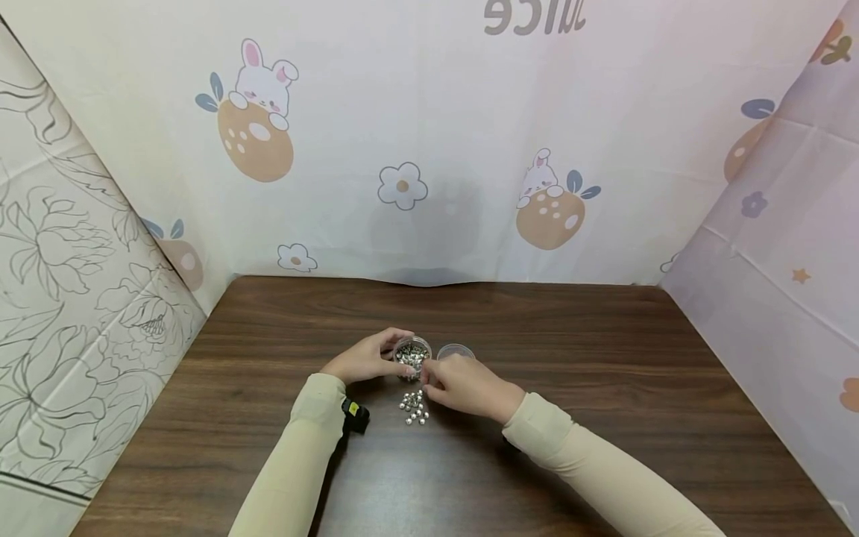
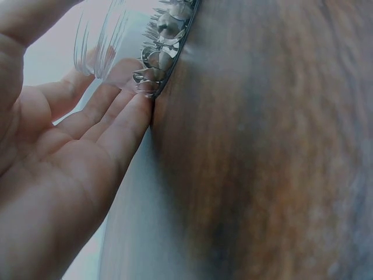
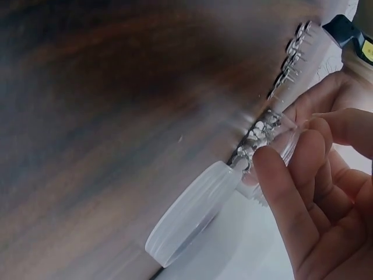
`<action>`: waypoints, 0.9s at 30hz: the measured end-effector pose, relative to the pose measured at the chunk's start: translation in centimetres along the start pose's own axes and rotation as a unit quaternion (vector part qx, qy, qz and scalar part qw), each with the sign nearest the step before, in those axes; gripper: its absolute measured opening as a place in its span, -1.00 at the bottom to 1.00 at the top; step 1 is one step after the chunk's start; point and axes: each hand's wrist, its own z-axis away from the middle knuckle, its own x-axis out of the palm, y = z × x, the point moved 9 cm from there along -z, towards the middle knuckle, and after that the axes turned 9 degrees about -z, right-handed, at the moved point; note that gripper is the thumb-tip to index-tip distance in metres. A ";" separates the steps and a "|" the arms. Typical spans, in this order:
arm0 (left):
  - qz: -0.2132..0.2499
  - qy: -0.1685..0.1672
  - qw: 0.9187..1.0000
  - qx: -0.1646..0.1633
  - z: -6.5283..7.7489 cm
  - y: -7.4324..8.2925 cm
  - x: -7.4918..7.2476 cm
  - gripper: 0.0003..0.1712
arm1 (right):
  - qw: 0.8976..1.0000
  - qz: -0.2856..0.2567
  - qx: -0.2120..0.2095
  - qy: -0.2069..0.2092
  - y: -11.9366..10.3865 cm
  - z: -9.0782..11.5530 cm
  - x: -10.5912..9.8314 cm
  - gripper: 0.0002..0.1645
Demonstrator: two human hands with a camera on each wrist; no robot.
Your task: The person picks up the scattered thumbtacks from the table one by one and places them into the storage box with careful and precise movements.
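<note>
The left hand (image 1: 367, 359) curls round a jar (image 1: 413, 339) of tacks, upright about midway between the table's (image 1: 570, 328) side edges. The right hand (image 1: 470, 384) bends its fingers beside the jar; I cannot tell whether they pinch anything. Loose tacks (image 1: 414, 407) lie nearwards, the lid (image 3: 189, 216) rightwards.

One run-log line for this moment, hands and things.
left hand: holds clear jar of thumbtacks; right hand: by jar, grip unclear; loose thumbtacks: on table before jar; lid: on table beside jar
</note>
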 end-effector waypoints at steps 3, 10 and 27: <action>0.007 0.002 1.000 -0.003 -0.1 -0.2 0.0 -0.21 | 1.000 -0.001 -0.002 -0.008 -0.2 0.0 0.4 -0.93; 0.002 0.005 1.000 -0.009 0.0 -0.3 0.0 -0.20 | 0.999 0.004 0.002 -0.035 -0.3 -0.1 1.2 -0.93; -0.008 -0.006 1.000 0.014 0.3 0.9 -0.2 -0.20 | 0.999 0.024 0.003 -0.036 -0.4 -0.4 2.1 -0.91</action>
